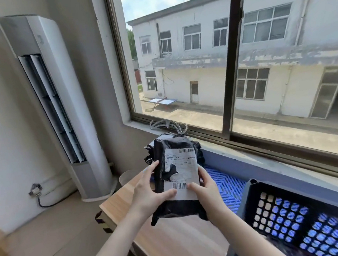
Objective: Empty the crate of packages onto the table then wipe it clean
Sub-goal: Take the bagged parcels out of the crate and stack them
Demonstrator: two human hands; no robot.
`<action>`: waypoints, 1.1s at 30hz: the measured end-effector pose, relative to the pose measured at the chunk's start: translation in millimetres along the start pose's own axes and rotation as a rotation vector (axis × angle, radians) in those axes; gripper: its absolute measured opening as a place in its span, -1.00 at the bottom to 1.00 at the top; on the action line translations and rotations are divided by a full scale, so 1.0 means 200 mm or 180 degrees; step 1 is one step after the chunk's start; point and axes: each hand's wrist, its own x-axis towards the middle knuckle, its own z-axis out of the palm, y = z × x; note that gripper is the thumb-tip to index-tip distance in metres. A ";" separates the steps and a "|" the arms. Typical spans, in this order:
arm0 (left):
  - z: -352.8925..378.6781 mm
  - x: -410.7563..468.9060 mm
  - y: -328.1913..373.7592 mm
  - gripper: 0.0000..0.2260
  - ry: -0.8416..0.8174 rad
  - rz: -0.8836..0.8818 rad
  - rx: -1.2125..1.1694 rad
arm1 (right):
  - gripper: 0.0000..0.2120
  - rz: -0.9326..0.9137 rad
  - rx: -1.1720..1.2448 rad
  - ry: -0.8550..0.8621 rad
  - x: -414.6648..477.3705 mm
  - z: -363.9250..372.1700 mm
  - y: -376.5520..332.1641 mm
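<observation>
Emptying, seemingly: left hand (147, 195) and right hand (207, 193), fingers (152, 167) curled, grip a white-labelled black plastic mailer (174, 147); next, lay it flat on the pale wooden bench (172, 245).

The single head-worn camera is looking forward and slightly down, sitting close over the table (172, 245) and facing the window (182, 67)

both hands gripping black package (175, 173), crate (298, 216) beside
</observation>
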 end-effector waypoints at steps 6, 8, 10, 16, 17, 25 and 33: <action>-0.06 0.28 -0.28 -0.32 -0.0049 -0.0026 -0.0077 | -0.37 -0.0046 -0.0019 0.0396 0.21 0.18 0.15; -0.03 0.38 -0.34 -0.36 -0.0221 0.0004 -0.0126 | -0.32 0.0018 -0.0039 0.0499 0.30 0.20 0.18; 0.01 0.50 -0.38 -0.38 -0.0410 -0.0045 -0.0202 | -0.32 0.0071 -0.0053 0.0660 0.41 0.19 0.20; 0.15 0.87 -0.46 -0.33 -0.1028 0.0052 -0.0171 | -0.34 0.0022 -0.0021 0.1007 0.77 0.12 0.26; 0.17 0.93 -0.47 -0.32 -0.1113 0.0082 -0.0100 | -0.34 0.0007 -0.0032 0.1006 0.83 0.10 0.27; 0.29 1.33 -0.59 -0.21 -0.1654 0.0128 0.0193 | -0.21 0.0125 -0.0146 0.0814 1.20 0.03 0.32; 0.39 1.69 -0.76 -0.24 -0.1985 0.0524 0.0465 | -0.21 0.0286 -0.0502 0.0868 1.53 0.09 0.39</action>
